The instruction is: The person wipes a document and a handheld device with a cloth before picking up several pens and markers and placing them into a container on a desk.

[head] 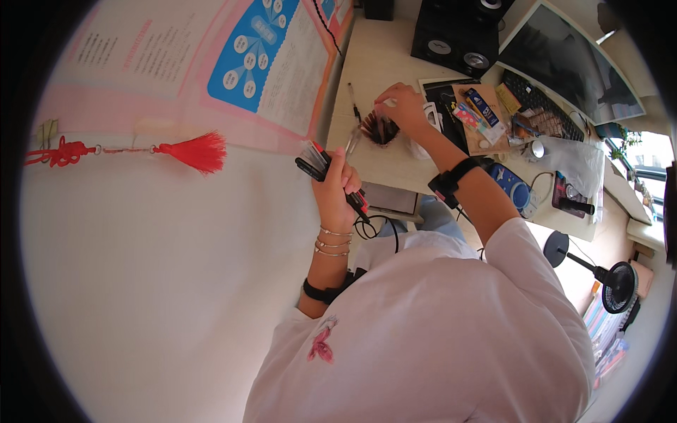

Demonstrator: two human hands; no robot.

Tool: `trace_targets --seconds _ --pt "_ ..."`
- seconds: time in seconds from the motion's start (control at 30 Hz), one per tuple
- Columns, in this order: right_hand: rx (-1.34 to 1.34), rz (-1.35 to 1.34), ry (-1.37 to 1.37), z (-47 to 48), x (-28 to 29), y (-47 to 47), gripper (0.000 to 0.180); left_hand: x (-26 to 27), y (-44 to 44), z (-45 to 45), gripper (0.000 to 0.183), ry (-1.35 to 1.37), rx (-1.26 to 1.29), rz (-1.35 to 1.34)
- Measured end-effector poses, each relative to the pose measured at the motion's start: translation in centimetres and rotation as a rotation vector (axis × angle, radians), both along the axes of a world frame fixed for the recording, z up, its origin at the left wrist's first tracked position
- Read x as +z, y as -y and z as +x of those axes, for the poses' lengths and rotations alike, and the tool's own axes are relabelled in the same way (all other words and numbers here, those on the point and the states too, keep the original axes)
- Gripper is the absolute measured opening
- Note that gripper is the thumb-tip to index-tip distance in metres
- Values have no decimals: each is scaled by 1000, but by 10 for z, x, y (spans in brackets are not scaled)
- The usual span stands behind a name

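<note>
My left hand (336, 182) is closed around a bunch of pens (312, 164), mostly black with some red parts, held off the desk near the wall. Their ends stick out on both sides of the fist. My right hand (398, 106) reaches over a dark, round, ribbed container (380, 131) on the desk. Its thumb and fingertips come together at the container's upper edge; whether they pinch something there is too small to tell. A pen (354, 103) lies just left of the container, and a clear, slim object (351, 143) lies below that pen.
A black speaker (449, 42) and a monitor (571, 63) stand at the back, with a keyboard (545, 100) before the screen. Boxes and packets (478, 111) and a clear plastic bag (568, 161) crowd the right. Cables hang by the desk edge. A small fan (619, 285) stands farther right.
</note>
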State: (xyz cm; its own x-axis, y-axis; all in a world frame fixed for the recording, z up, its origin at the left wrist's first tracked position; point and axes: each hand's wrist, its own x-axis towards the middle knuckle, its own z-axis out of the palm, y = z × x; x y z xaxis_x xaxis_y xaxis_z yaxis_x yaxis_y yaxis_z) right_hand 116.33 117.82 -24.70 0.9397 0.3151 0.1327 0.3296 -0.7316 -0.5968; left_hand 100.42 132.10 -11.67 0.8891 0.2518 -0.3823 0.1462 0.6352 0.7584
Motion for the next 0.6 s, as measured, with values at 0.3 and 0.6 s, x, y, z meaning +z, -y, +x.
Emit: trace_targets --seconds 0.3,0.6 --pt "-219 1395 -651 -43 104 56 17 -9 -2 -3 14 -3 12 -3" --pt "-112 1555 -666 -95 155 64 16 22 18 5 16 188 -50 211"
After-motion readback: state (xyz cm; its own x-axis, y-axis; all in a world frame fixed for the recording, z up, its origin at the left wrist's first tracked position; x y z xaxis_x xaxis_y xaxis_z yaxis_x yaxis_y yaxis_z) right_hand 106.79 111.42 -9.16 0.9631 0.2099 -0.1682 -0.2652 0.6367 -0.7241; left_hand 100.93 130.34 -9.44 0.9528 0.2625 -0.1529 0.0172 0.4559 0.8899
